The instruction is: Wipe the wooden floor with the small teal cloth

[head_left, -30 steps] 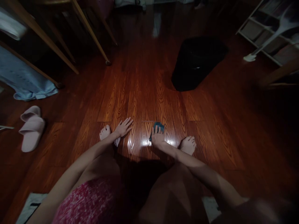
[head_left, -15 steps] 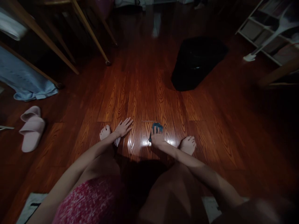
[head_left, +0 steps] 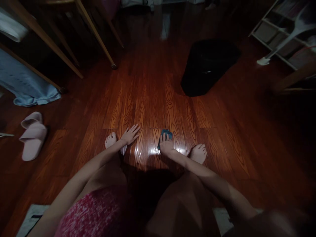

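My left hand [head_left: 130, 135] lies palm down on the wooden floor, its fingers stretched out and spread, holding nothing I can see. A small pale item [head_left: 123, 149] shows beside its wrist; I cannot make out what it is. To the right, my right hand [head_left: 166, 145] rests flat on a crumpled blue-green cloth [head_left: 167, 133], fingers extended over it. The cloth sticks out past the fingertips and along the left side of the hand. Part of it is hidden beneath the palm.
My bare feet flank the hands. Ahead on the right stands a black bin-like box [head_left: 209, 67]. Pink slippers [head_left: 33, 140] lie at left, near blue fabric [head_left: 32, 82] hanging to the floor and wooden chair legs [head_left: 98, 36]. A white shelf [head_left: 269, 33] stands at far right.
Almost nothing differs. Both hands and the cloth stay in the same places; the view has shifted only very slightly.
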Available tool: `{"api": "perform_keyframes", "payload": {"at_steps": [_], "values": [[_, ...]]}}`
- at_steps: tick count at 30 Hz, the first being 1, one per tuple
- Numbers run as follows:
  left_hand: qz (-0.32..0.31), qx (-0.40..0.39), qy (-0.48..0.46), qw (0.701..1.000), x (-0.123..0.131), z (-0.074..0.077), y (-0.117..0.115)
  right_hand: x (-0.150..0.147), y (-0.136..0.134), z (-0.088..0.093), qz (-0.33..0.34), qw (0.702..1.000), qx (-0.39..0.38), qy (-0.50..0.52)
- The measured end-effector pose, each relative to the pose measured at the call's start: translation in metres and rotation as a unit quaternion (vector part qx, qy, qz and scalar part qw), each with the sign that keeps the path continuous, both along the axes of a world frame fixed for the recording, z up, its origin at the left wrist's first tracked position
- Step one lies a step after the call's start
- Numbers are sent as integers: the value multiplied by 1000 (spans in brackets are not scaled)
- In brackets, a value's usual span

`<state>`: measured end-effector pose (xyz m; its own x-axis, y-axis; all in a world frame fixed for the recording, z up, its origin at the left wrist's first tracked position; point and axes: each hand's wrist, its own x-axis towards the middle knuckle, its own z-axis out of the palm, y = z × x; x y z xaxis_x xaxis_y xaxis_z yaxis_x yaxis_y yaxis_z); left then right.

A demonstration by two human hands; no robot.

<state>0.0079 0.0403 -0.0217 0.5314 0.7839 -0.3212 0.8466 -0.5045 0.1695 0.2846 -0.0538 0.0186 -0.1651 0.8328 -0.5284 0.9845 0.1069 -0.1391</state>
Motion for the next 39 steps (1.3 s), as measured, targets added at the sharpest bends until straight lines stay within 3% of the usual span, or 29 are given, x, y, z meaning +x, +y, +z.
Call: {"api": "perform_keyframes", "payload": {"at_steps": [4, 11, 13, 18, 22, 26, 29, 34, 39], "values": [[2, -1, 6, 1000, 0, 1, 0, -10, -7, -1, 66, 995, -48, 56], [1, 6, -1, 1000, -1, -2, 0, 19, 27, -7, -43, 995, 87, -32], [1, 6, -1, 1000, -1, -2, 0, 17, 21, -8, -57, 994, 82, -47], [-3, 10, -2, 1000, -3, -4, 1, -8, -6, -8, 5, 1000, 15, -7], [-7, 9, -7, 1000, -4, -4, 1, -4, 6, -3, 6, 1000, 23, 3], [-2, 4, -2, 1000, -2, -2, 1, 12, 22, 1, -50, 996, 69, -35], [-1, 1, -1, 1000, -2, -1, 0, 5, 13, 2, -55, 997, 36, -43], [-3, 2, -1, 1000, -3, -3, 1, -15, -4, 0, 25, 998, -59, 15], [3, 5, -2, 1000, -2, -2, 1, 6, 18, -2, -21, 999, 41, -13]]}}
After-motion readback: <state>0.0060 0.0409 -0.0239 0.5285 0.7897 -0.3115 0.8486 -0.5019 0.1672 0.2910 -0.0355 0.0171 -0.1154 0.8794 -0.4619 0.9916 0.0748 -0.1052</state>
